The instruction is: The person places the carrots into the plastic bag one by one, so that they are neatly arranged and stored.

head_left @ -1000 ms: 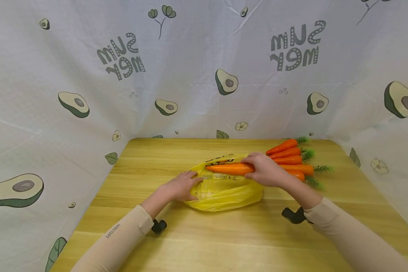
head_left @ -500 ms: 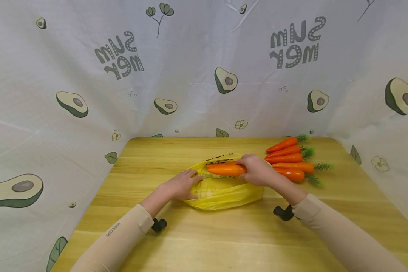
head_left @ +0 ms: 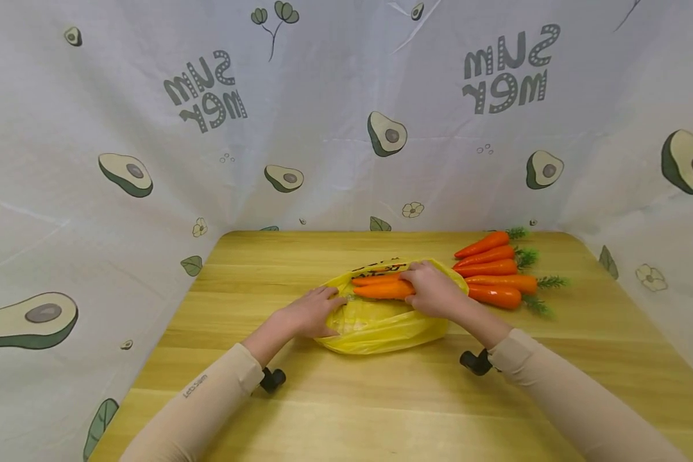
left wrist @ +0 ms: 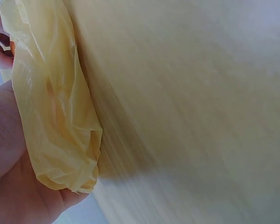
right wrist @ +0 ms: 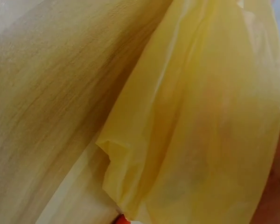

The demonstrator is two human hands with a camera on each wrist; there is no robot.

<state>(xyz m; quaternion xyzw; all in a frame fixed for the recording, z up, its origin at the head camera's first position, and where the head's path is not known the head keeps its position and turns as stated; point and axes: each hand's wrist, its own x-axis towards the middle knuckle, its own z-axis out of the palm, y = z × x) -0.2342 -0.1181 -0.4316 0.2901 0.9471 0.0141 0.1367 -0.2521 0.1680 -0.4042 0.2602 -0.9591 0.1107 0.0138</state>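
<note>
A yellow plastic bag [head_left: 381, 330] lies with its mouth gaping upward in the middle of the table. At the bag's left end my left hand [head_left: 312, 312] holds the rim, fingers curled over it and thumb toward the near side. Inside the mouth, my right hand [head_left: 436, 289] grips a carrot [head_left: 381, 292] whose tip points left. Behind it shows another carrot [head_left: 372, 280], partly covered. The gripped carrot's top end is hidden by the hand and the bag. In the right wrist view, the bag's side [right wrist: 210, 116] hides most of the right hand.
Several carrots with green tops lie fanned out right of the bag; the nearest carrot [head_left: 495, 296] is close to the bag's right rim. A wooden table [head_left: 381, 410] bears everything. A white cloth [head_left: 323, 96] printed with avocados hangs behind and at both sides.
My right hand has moved left and slightly down with the carrot, further into the bag. The bag's right rim now stands beside the wrist. My left hand has stayed in place.
</note>
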